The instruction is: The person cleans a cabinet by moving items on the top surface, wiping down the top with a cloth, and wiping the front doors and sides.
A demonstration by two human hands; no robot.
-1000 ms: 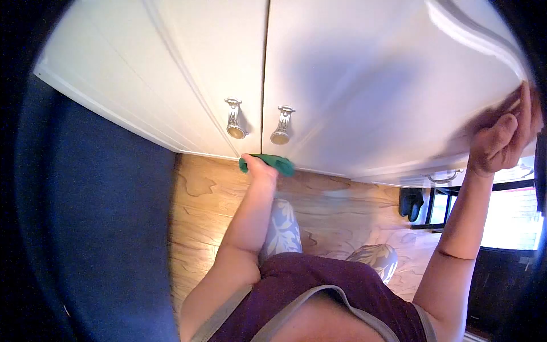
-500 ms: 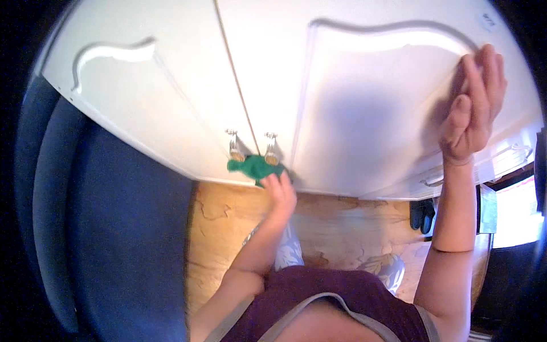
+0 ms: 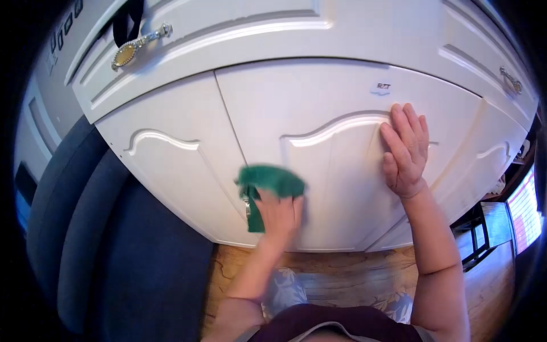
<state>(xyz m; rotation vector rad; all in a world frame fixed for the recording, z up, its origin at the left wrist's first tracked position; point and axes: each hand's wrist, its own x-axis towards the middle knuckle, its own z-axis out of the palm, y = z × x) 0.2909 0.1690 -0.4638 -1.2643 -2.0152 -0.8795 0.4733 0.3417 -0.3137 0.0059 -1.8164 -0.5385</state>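
Note:
A green cloth (image 3: 272,179) lies against the white cabinet door (image 3: 336,176), near the seam between two doors. My left hand (image 3: 278,214) presses on the cloth, its fingers on the lower part and partly blurred. Part of a metal handle (image 3: 247,206) shows at the cloth's left edge; the rest is covered. My right hand (image 3: 407,149) rests flat on the right door with fingers stretched out, holding nothing, below a small sticker (image 3: 380,87).
Drawer handles (image 3: 126,54) are at the upper left and upper right (image 3: 510,81). A dark blue sofa (image 3: 142,256) stands at the left. Wood floor (image 3: 342,271) lies below the doors, with a black-framed stand (image 3: 476,242) at the right.
My left hand and the green cloth have moved up the doors from their bottom edge. The view has tilted up, showing the drawers. My right hand stays against the right door.

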